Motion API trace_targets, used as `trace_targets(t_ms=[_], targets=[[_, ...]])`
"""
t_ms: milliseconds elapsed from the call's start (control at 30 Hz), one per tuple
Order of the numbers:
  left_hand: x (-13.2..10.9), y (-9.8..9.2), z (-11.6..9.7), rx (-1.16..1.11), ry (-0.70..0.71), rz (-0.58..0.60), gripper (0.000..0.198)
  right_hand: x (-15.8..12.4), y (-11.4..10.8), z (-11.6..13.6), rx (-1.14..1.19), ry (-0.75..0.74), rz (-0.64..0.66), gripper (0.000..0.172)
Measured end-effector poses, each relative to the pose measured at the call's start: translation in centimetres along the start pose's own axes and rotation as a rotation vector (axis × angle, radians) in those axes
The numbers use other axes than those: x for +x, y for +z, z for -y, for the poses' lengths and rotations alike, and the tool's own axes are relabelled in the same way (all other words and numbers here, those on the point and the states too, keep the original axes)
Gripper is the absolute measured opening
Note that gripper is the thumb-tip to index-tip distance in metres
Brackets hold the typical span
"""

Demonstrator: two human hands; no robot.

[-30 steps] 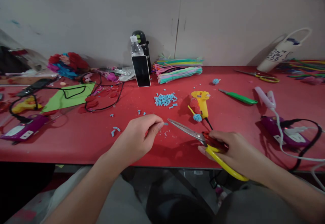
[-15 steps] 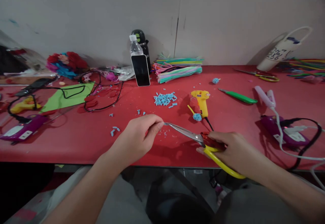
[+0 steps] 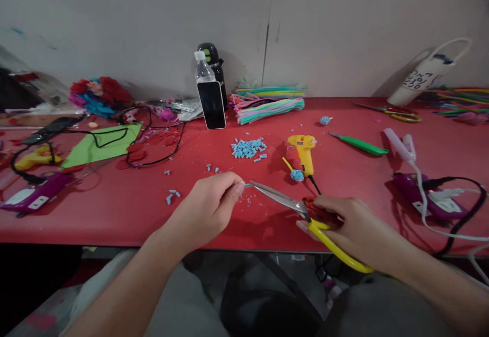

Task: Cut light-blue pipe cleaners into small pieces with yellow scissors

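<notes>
My left hand (image 3: 208, 207) is closed in a pinch on a short blue pipe-cleaner piece (image 3: 248, 185) whose tip sticks out past the fingertips. My right hand (image 3: 351, 227) grips red-and-yellow scissors (image 3: 301, 207) by the handles, and the blade tips sit right at that blue tip. Both hands hover just above the near part of the red table (image 3: 114, 215). A pile of cut blue bits (image 3: 248, 148) lies beyond them, with a few loose bits (image 3: 172, 194) to the left.
A yellow glue gun (image 3: 303, 152) and blue pompom (image 3: 297, 175) lie past the scissors. A bottle and phone (image 3: 213, 104) stand at the back beside pipe-cleaner bundles (image 3: 269, 104). A green-handled tool (image 3: 359, 145), purple device with cables (image 3: 428, 194) right; green paper (image 3: 103, 143), black cable left.
The scissor tips moved left up to the blue piece at my left fingertips, then drew back slightly. My left hand stayed almost still.
</notes>
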State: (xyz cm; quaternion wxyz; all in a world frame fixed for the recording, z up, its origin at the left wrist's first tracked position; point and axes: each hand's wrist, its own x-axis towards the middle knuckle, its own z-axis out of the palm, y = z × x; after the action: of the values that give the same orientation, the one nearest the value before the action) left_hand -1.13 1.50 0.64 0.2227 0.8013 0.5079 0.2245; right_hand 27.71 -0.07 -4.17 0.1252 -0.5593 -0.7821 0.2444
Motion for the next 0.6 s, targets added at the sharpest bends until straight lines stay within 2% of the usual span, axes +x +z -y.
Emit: trace_targets(t_ms=[367,600], targets=[[-0.1,0.2,0.2,-0.010,0.007,0.017,0.028,0.1,0.7,-1.0,-0.079,-0.001,-0.036,0.036],[-0.1,0.1,0.2,-0.003,-0.003,0.015,0.028,0.0,0.1,-0.1,-0.039,0.020,-0.049,0.041]])
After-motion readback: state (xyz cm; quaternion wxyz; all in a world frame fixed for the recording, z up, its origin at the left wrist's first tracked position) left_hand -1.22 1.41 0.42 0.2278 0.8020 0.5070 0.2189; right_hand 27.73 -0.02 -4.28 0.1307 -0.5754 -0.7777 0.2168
